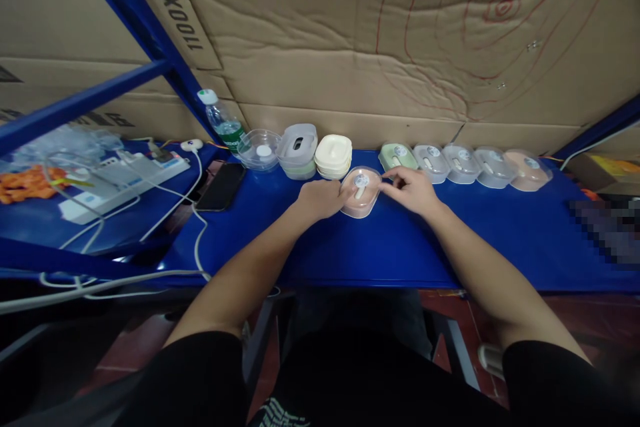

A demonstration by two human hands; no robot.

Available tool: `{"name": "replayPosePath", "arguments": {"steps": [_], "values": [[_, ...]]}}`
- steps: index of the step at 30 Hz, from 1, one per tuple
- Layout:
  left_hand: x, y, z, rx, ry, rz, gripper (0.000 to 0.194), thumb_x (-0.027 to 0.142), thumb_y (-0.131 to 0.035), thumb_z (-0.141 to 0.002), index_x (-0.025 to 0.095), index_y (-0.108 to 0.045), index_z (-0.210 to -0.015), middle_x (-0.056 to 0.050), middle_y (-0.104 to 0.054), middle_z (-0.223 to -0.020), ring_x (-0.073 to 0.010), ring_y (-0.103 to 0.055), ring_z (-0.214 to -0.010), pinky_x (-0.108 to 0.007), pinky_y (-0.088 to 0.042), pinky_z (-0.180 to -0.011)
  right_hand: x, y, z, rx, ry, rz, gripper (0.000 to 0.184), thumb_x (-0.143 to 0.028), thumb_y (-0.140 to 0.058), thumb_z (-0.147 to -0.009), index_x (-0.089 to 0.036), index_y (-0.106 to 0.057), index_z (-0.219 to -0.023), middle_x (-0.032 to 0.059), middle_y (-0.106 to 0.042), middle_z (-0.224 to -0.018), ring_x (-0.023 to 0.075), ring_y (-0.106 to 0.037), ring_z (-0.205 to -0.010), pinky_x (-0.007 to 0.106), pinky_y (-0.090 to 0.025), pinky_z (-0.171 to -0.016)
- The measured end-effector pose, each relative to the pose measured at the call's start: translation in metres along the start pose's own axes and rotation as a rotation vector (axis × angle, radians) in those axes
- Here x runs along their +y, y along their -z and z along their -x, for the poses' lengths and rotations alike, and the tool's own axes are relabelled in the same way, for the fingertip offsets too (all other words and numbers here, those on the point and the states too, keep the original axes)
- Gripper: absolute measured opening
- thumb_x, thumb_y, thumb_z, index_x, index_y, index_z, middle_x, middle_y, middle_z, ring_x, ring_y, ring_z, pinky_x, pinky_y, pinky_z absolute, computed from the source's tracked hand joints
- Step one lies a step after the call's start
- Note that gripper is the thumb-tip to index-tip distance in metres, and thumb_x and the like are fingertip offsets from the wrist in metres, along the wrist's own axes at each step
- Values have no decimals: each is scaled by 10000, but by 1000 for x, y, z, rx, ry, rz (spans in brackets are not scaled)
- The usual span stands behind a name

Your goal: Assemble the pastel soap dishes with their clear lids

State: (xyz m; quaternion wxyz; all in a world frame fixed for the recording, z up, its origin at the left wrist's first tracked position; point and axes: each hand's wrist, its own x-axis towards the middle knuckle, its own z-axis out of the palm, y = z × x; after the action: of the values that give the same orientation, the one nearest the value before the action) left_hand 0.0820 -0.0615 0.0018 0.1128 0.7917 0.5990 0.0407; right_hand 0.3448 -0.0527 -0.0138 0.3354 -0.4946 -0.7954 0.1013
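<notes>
A small pink box with a clear lid (361,192) lies on the blue bench (380,247) in front of me. My left hand (320,199) rests against its left side, fingers curled onto the lid's edge. My right hand (410,189) is at its right side, fingertips pinched at the lid's rim. Behind it stand a stack of cream bases (333,155), a stack of clear lids (299,149) and a clear bowl-like lid (260,149). To the right runs a row of several closed boxes, from a green one (397,156) to a pink one (529,169).
A water bottle (224,121) stands at the back left beside a black phone (221,186). White power strips (125,177) and cables, plastic bags and orange items (27,183) cover the left bench. Cardboard (380,33) lines the wall behind. A blue frame post (150,27) slants at left.
</notes>
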Motion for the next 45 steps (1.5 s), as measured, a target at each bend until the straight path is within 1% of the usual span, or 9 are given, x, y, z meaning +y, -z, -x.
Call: {"name": "replayPosePath", "arguments": {"steps": [6, 10, 14, 20, 29, 36, 40, 42, 45], "values": [[3, -10, -6, 81, -39, -23, 739, 609, -233, -1110, 160, -815, -1035, -186, -800, -1092, -349, -756, -1066, -473, -560, -942, -16, -12, 5, -251, 215, 216, 686, -680, -754, -851, -216, -749, -1357, 53, -786, -781, 256, -727, -733, 348, -490, -689], [1, -5, -9, 126, -2, 100, 613, 556, -303, -1117, 195, -792, -1038, -126, -804, -1002, -293, -753, -1010, -421, -555, -934, -5, -12, 0, -203, 112, 346, 568, -551, -680, -943, -220, -732, -1402, 79, -813, -843, 289, -750, -799, 368, -506, -704], [-2, 2, -11, 247, 48, 175, 420, 490, -443, -1093, 225, -694, -1302, -72, -811, -1008, -277, -749, -1024, -387, -548, -927, 8, -8, -4, -132, -27, 398, 507, -444, -637, -968, -202, -727, -1404, 98, -829, -904, 319, -764, -846, 390, -523, -713], [-13, -3, -19, 217, 97, 135, 610, 444, -511, -1067, 206, -428, -1622, -125, -798, -1165, -349, -732, -1158, -453, -542, -982, 11, -11, -4, -159, 37, 255, 448, -367, -657, -973, -214, -724, -1389, 75, -831, -927, 275, -768, -874, 373, -546, -786], [-21, -4, -25, 304, 90, 138, 334, 379, -572, -1044, 224, -628, -1335, -79, -804, -987, -298, -754, -1049, -399, -542, -902, 2, -10, -4, -362, 52, 227, 769, -421, -686, -980, -198, -422, -1668, 52, -829, -954, 284, -767, -877, 379, -549, -764], [-32, 5, -20, 482, -122, 286, 271, 350, -643, -1002, 221, -644, -1240, -7, -763, -774, -219, -747, -843, -329, -498, -774, 11, -8, -4, -81, -16, -17, 747, -646, -619, -978, -180, -556, -1557, 76, -798, -907, 284, -745, -812, 445, -593, -804], [-35, 6, -17, 447, -348, 337, 269, 402, -707, -955, 229, -649, -1152, 14, -747, -744, -170, -713, -752, -301, -483, -721, 15, 0, -9, 102, -134, -320, 786, -811, -398, -1000, -233, -576, -1501, 72, -764, -883, 220, -662, -606, 405, -559, -608], [-36, 4, -15, 398, -430, 337, 298, 457, -759, -910, 240, -651, -1084, 20, -739, -728, -160, -702, -729, -293, -478, -700, 15, 5, -12, 100, -174, -454, 797, -841, -375, -987, -243, -598, -1464, 66, -753, -879, 175, -595, -512, 359, -496, -508], [-34, 4, -12, 326, -464, 300, 338, 514, -797, -858, 247, -655, -1007, 19, -739, -726, -163, -704, -728, -296, -474, -694, 16, 14, -14, -23, -190, -513, 731, -808, -596, -916, -215, -679, -1334, 29, -711, -759, 140, -552, -481, 314, -454, -476]]}}
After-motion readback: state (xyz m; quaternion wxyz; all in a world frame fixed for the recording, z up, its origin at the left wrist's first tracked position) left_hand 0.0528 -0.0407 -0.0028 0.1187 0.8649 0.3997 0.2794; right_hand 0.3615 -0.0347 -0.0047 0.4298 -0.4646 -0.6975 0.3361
